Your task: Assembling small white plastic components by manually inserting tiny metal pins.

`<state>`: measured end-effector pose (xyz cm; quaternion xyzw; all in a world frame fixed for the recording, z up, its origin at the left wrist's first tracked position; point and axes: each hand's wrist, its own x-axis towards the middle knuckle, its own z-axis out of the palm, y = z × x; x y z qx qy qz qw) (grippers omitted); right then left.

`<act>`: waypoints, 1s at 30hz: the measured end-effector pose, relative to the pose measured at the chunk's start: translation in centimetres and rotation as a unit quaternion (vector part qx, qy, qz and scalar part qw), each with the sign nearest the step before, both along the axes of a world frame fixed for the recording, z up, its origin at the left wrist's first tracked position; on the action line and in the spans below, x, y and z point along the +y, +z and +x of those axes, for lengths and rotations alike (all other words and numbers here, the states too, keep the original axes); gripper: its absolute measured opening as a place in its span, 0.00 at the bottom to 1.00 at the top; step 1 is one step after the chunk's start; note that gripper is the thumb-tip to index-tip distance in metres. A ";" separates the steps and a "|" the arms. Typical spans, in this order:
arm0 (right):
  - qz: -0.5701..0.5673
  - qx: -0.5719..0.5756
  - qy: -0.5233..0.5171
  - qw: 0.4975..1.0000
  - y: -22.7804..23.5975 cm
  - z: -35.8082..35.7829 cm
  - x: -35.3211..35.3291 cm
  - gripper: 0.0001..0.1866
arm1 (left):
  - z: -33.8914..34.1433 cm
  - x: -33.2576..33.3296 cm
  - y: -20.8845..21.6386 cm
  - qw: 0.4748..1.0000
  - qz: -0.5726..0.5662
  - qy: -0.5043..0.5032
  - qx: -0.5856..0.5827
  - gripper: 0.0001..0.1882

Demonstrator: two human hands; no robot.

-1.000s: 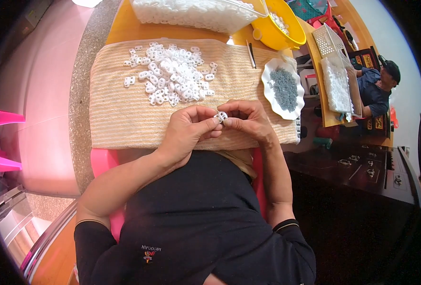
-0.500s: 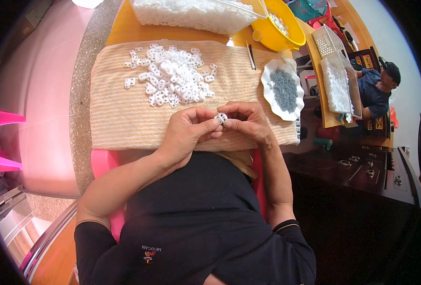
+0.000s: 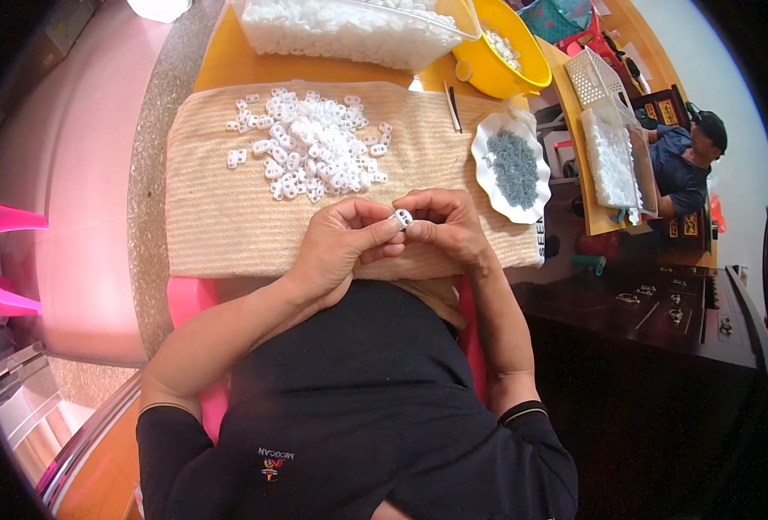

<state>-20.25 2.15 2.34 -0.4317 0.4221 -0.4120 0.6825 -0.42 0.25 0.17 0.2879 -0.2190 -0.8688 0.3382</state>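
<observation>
Between both hands, near the front edge of the towel, is a small white two-hole plastic cord lock (image 3: 404,217). My left hand (image 3: 346,240) pinches its left side with thumb and forefinger, the other fingers curled beneath. My right hand (image 3: 447,228) grips the right side between thumb and fingertips. Beyond the hands a loose heap of similar white plastic pieces (image 3: 319,147) lies on the striped towel (image 3: 206,208). Right of the heap, a white scalloped plate (image 3: 482,176) holds many small grey pieces (image 3: 515,169) that look like springs.
A clear bin (image 3: 436,54) of white pieces stands at the back, beside a yellow basin (image 3: 531,74). Two thin sticks (image 3: 453,108), one dark and one white, lie near the plate. Off to the right, a person (image 3: 683,165) sits by a tray of white parts (image 3: 611,160).
The cord lock has turned slightly between my fingertips, and my right fingers have shifted a little. Both hands keep their pinch in nearly the same place.
</observation>
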 end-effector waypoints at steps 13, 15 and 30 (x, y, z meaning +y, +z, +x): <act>-0.040 -0.071 -0.006 0.997 0.0 1.2 -0.1 0.14 | 0.1 -0.3 0.1 0.997 0.002 -0.025 0.075 0.06; -0.030 -0.074 -0.006 0.997 0.2 1.3 0.0 0.14 | 0.1 -0.3 0.1 0.997 -0.002 -0.027 0.077 0.06; -0.059 -0.061 -0.001 0.996 0.0 2.2 0.5 0.14 | 0.3 -0.1 0.4 0.997 -0.064 0.004 0.033 0.06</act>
